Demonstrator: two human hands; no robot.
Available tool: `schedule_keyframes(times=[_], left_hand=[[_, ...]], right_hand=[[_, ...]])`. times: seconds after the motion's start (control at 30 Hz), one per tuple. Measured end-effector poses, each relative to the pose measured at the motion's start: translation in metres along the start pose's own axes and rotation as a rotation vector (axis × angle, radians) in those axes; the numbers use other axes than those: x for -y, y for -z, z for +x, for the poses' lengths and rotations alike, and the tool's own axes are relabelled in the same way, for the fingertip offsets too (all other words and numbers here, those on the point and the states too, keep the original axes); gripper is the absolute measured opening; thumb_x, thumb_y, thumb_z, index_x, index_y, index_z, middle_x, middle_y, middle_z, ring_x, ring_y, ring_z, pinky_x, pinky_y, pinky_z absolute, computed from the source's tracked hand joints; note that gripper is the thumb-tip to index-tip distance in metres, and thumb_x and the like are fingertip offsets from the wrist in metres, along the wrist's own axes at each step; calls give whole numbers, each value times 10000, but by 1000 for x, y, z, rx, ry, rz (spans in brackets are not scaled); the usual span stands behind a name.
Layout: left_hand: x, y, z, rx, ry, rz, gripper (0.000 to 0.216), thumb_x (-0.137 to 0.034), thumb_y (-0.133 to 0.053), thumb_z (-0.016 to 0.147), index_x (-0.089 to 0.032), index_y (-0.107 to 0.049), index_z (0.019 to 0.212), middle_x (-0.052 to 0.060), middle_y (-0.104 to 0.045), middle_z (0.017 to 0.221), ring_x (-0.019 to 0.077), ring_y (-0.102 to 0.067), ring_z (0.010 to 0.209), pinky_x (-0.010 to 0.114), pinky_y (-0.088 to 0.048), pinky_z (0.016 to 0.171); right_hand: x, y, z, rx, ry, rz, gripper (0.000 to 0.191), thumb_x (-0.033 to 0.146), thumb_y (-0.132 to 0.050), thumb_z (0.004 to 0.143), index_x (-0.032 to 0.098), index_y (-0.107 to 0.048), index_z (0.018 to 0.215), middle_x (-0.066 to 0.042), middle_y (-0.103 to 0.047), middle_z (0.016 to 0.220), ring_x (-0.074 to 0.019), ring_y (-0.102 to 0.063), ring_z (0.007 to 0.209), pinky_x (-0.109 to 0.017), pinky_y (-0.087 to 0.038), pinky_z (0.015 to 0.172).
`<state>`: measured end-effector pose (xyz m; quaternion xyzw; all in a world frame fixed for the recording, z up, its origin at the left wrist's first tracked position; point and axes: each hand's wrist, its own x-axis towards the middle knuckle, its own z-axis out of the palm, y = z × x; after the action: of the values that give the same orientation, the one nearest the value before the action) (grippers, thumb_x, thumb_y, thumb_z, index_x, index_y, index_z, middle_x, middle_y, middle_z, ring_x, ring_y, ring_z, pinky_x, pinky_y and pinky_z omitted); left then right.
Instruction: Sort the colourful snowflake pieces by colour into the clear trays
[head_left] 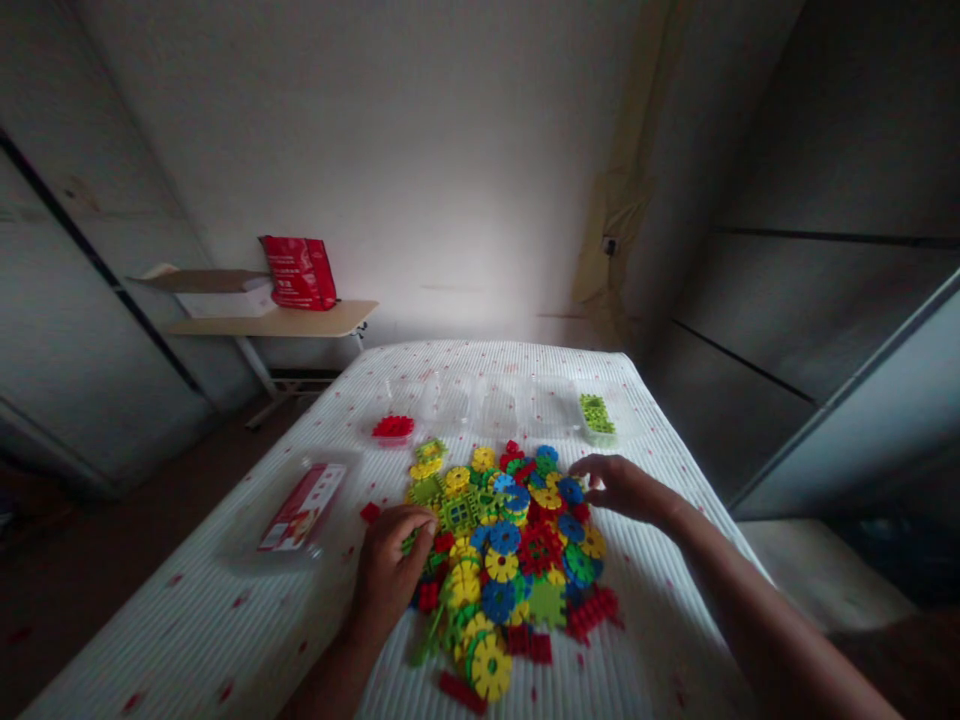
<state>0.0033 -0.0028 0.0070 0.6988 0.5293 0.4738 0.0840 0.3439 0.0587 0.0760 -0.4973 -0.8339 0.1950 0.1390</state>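
Note:
A heap of plastic interlocking pieces (506, 545), mostly gear-shaped discs in yellow, blue, red and green, lies on a white ribbed bed cover (225, 610). My left hand (390, 570) rests at the heap's left edge with its fingers curled on some pieces; what it grips is hidden. My right hand (619, 487) reaches to the heap's upper right edge, fingers bent near a blue disc. Further back, a row of clear trays (487, 400) stands across the bed. One tray holds red pieces (393, 427), and another holds green pieces (597, 414).
A clear plastic case with a red printed insert (300, 508) lies left of the heap. A small side table (285, 322) with a red bag (298, 271) stands by the back wall. Dark cabinet panels (825, 300) rise on the right.

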Motion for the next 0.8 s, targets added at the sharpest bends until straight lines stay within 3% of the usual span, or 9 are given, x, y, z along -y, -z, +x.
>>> schedule_keyframes(times=[0.13,0.27,0.47,0.8], left_hand=[[1,0,0,-25,1,9,174,-306,-524,795,-189,-650,766,37,-673,800,168,-627,780,295,-514,745],[0,0,0,-29,-4,18,167,-298,-523,795,-189,-644,757,36,-669,803,167,-623,785,294,-510,746],[-3,1,1,-14,6,22,174,-299,-517,800,-183,-639,756,40,-666,794,166,-619,776,292,-511,736],[0,3,-2,16,72,-4,207,-317,-505,801,-186,-642,885,61,-666,890,193,-612,860,346,-504,809]], right_hand=[[-8,-12,-5,52,15,158,469,276,-658,662,215,-587,1122,-81,-627,1100,-215,-596,951,-364,-480,837],[-18,-15,-8,73,103,267,469,332,-654,682,234,-581,1135,-80,-575,1186,-231,-531,1075,-393,-425,930],[-28,-16,-7,72,67,376,426,368,-574,752,180,-569,1134,-107,-604,1080,-208,-584,921,-357,-496,774],[-26,-21,-5,-53,6,364,448,229,-682,619,175,-608,1058,-54,-623,887,-164,-573,762,-299,-491,664]])
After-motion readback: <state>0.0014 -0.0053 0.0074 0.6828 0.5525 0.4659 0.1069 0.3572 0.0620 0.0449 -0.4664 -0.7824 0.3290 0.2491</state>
